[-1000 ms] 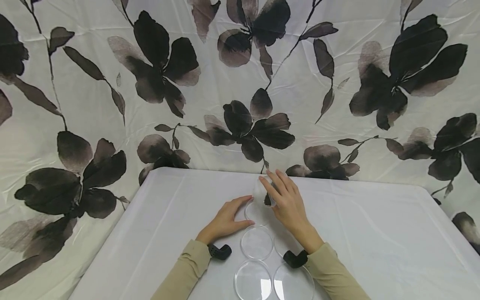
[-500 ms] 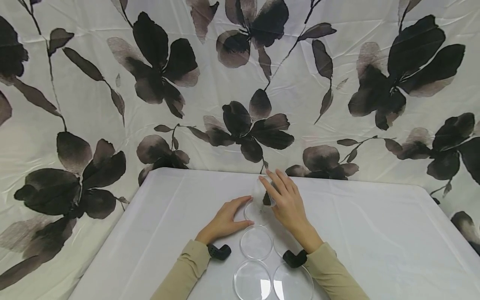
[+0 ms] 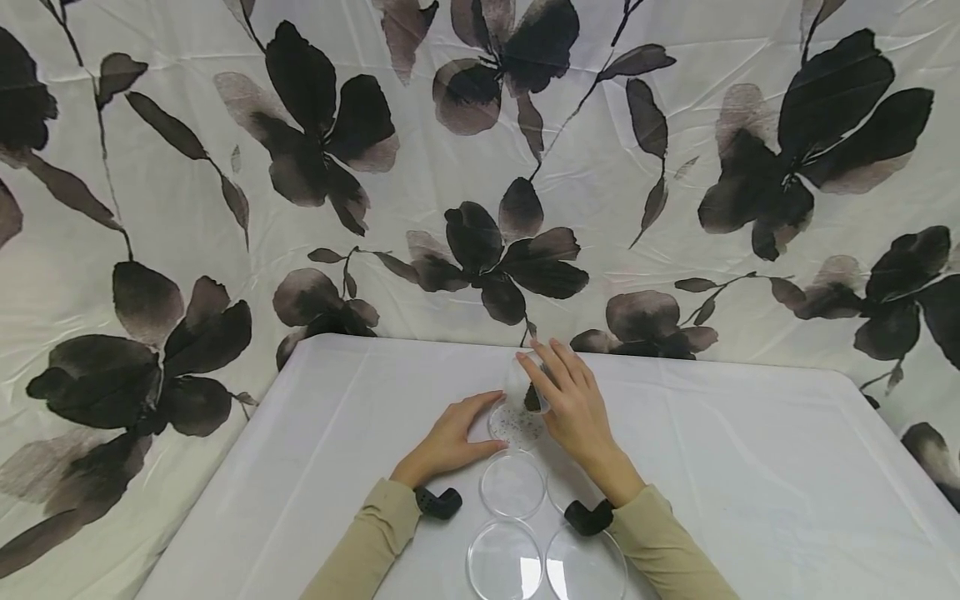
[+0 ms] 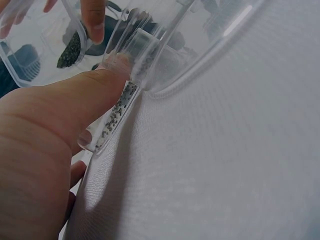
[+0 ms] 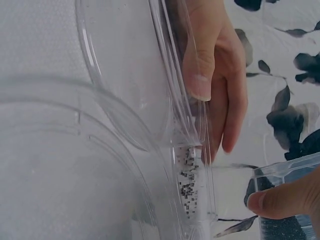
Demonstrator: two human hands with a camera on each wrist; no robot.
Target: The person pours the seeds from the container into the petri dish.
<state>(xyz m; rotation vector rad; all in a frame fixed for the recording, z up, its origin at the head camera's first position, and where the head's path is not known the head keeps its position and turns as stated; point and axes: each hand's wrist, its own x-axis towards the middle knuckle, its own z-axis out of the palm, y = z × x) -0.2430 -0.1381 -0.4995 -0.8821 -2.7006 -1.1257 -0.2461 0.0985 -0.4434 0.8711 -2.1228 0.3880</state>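
Observation:
My left hand (image 3: 450, 435) grips the side of a small clear petri dish (image 3: 513, 427), thumb and fingers at its rim. Dark granules (image 5: 187, 185) lie scattered across the dish floor. My right hand (image 3: 581, 400) holds a clear plastic tub (image 3: 517, 379) tilted just beyond and over that dish. A dark heap of granules (image 3: 532, 398) has gathered at the tub's low side; the left wrist view shows this heap (image 4: 70, 51) too. In the right wrist view, the right thumb (image 5: 275, 202) presses on the tub's wall.
Nearer the body, several clear petri dishes stand close together: a small dish (image 3: 512, 484), two larger ones (image 3: 506, 560) at the front, and one partly hidden under the right wrist. The white table (image 3: 360, 400) ends at a flower-printed cloth (image 3: 487, 167) behind.
Dark granules have fallen from the tub into the dish, which showed none a second ago and few half a second ago. Both hands stay nearly in place.

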